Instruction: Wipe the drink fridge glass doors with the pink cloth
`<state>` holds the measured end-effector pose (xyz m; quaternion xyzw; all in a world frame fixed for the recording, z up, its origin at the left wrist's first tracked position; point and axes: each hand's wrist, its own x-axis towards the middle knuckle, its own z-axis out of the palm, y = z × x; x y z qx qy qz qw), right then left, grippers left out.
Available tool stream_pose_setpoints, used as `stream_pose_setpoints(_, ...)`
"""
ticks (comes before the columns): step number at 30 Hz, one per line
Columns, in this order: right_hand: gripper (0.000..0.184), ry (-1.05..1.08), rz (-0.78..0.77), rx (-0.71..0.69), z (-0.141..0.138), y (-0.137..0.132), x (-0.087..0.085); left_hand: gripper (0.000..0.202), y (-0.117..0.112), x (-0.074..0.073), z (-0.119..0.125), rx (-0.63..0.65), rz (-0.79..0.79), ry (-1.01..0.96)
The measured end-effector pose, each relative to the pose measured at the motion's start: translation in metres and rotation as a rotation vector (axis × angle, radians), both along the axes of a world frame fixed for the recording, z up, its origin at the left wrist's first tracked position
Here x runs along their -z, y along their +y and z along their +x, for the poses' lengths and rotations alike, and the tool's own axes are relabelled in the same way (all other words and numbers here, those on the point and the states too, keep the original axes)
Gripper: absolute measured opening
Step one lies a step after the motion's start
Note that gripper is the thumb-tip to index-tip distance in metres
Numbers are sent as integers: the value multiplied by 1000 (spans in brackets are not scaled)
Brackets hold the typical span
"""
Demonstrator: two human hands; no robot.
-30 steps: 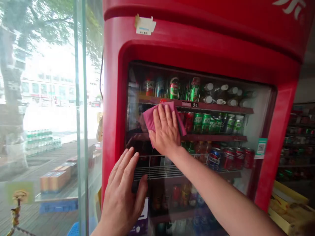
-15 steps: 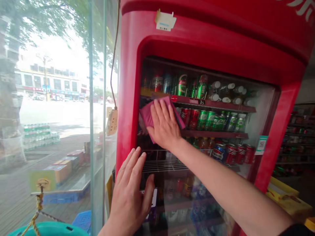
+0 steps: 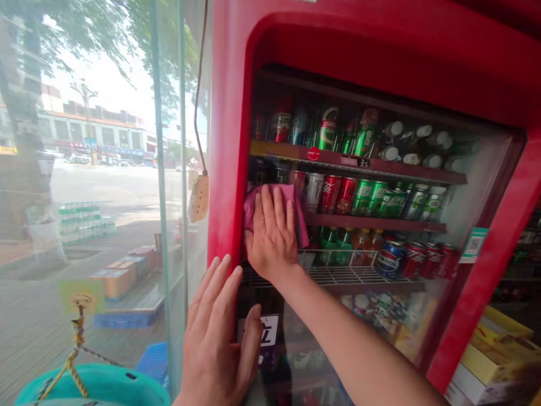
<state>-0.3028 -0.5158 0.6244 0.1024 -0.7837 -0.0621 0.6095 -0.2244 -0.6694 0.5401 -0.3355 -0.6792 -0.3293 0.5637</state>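
Observation:
A pink cleaning cloth [image 3: 298, 220] lies against the glass door [image 3: 338, 270] of a red drinks fridge [image 3: 230, 141], at the left part of the door. My right hand [image 3: 273, 231] presses it flat there, fingers stretched over it; one edge of the cloth sticks out to the right. Lower left, my left hand [image 3: 220, 332] is open and holds nothing. Its fingertips are at the fridge's red left frame; whether they touch it I cannot tell. Behind the glass, drink cans [image 3: 333, 192] and bottles stand on shelves.
A glass pane [image 3: 169, 225] stands left of the fridge, with a power strip [image 3: 198, 197] hanging on a cord beside it. A teal bucket [image 3: 97, 383] with a rope is at lower left. Yellow boxes [image 3: 494, 349] are stacked at right.
My right hand and the cloth have moved down the glass relative to the shelves. The view has tilted lower. My left hand stays open near the frame.

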Motion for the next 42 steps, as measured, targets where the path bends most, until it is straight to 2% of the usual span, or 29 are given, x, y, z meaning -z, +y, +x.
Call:
stream_pose_setpoints(3, 73, -24, 59, -17, 5, 3, 64, 70, -2, 8, 2, -2, -5, -20)
stream_pose_setpoints(5, 70, -38, 124, -34, 8, 10, 100, 70, -4, 12, 4, -5, -7, -25)
stream_pose_setpoints(7, 70, -81, 178, -55, 10, 17, 122, 71, -6, 15, 6, -14, -8, -24)
stream_pose_setpoints(8, 71, -103, 196, -65, 11, 19, 125, 72, -7, 15, 7, -19, -9, -26)
stream_pose_setpoints(9, 71, -118, 203, -72, 12, 21, 122, 72, -8, 15, 9, -23, -8, -29)
stream_pose_setpoints(11, 69, -120, 190, -77, 13, 23, 98, 73, -10, 14, 12, -30, -7, -41)
stream_pose_setpoints(16, 70, -53, 4, -58, 5, 17, -17, 76, -13, 11, 18, -42, 0, -63)
stream_pose_setpoints(17, 71, -50, -28, -52, 3, 15, -36, 76, -14, 12, 18, -48, 1, -73)
stream_pose_setpoints(19, 72, -44, -86, -60, 0, 10, -57, 76, -16, 16, 17, -61, 5, -92)
stream_pose_setpoints(20, 73, -44, -110, -67, -1, 7, -59, 76, -17, 19, 16, -66, 7, -99)
stream_pose_setpoints(21, 73, -42, -131, -73, -2, 3, -55, 76, -18, 21, 15, -68, 7, -103)
stream_pose_setpoints(23, 74, -33, -161, -73, -3, -4, -32, 76, -19, 26, 13, -73, 7, -113)
stream_pose_setpoints(29, 73, -43, -162, 10, -1, -13, 75, 77, -16, 35, 8, -42, -3, -118)
stream_pose_setpoints(32, 72, -59, -110, -11, 2, -11, 115, 78, -9, 36, 7, -16, -21, -100)
stream_pose_setpoints(34, 74, -104, -60, -38, 3, -5, 132, 78, -3, 36, 7, 7, -35, -94)
stream_pose_setpoints(37, 77, -151, 22, -70, 6, 14, 149, 79, 4, 36, 7, 47, -70, -111)
stream_pose_setpoints(40, 76, -84, 88, -57, 15, 48, 159, 81, 6, 38, 6, 75, -84, -102)
stream_pose_setpoints(42, 71, -12, 66, -13, 24, 74, 165, 82, 5, 41, 5, 85, -83, -90)
